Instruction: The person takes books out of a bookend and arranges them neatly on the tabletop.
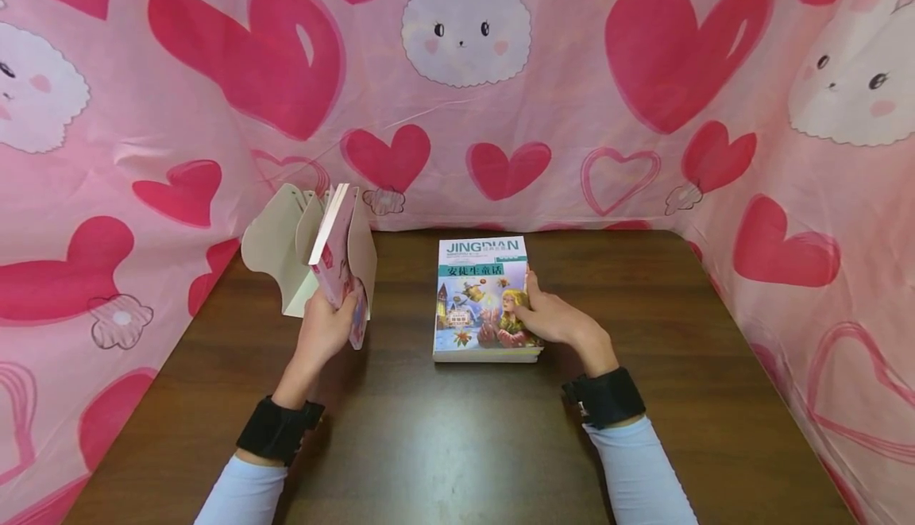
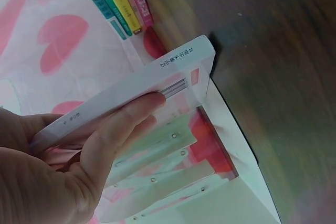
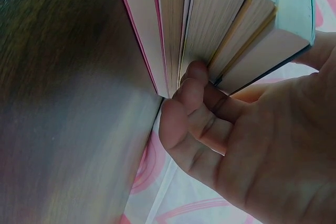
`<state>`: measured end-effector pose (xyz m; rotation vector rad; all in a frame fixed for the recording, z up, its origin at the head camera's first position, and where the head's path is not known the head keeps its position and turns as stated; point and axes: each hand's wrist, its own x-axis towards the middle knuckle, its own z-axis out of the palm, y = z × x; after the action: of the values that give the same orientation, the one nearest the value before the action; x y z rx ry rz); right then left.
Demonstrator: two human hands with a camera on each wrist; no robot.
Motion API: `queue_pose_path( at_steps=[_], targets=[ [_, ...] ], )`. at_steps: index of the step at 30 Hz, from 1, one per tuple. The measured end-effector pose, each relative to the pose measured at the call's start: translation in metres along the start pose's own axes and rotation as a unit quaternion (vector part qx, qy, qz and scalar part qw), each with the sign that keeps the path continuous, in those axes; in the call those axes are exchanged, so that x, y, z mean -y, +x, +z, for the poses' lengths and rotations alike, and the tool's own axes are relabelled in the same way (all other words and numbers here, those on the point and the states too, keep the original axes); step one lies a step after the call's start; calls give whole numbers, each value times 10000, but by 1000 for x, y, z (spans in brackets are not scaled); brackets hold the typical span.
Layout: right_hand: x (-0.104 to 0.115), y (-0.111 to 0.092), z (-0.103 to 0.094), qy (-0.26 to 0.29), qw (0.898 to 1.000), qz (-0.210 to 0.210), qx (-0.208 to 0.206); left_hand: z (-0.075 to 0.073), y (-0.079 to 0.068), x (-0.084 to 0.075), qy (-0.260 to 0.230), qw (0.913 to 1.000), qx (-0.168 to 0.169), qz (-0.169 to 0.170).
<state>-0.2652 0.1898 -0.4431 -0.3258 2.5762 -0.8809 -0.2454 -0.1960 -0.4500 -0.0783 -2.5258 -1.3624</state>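
Note:
A pink-covered book is upright but tilted in my left hand, at the front of a cream book rack. In the left wrist view, fingers lie over the book's barcode side, and its white spine faces up. The rack's dividers stand right beside the book. To the right, a stack of books lies flat, a fairy-tale cover with a blue scene on top. My right hand holds its right side: thumb on the cover, curled fingers against the page edges.
The dark wooden table extends in front of the stack and to its right. A pink cloth with hearts and rabbits hangs behind and on both sides. Black bands circle both wrists.

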Motion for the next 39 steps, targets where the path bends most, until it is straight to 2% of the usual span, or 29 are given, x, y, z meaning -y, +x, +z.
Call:
queue_pose_path(
  at_steps=[11, 19, 28, 33, 39],
  targets=[
    [0, 2, 2, -62, 10000, 45, -27, -6, -12, 0, 18, 9999, -107, -92],
    [-1, 1, 2, 12, 10000, 64, -7, -8, -21, -3, -13, 9997, -239, 46],
    [-1, 1, 3, 22, 10000, 85, -30, -15, -32, -7, -11, 9999, -80, 152],
    [0, 1, 2, 5, 10000, 78, -47, -18, -38, -9, 100, 9999, -83, 104],
    [1, 0, 2, 2, 10000, 65, -37, -23, -43, -14, 145, 9995, -126, 241]
  ],
)
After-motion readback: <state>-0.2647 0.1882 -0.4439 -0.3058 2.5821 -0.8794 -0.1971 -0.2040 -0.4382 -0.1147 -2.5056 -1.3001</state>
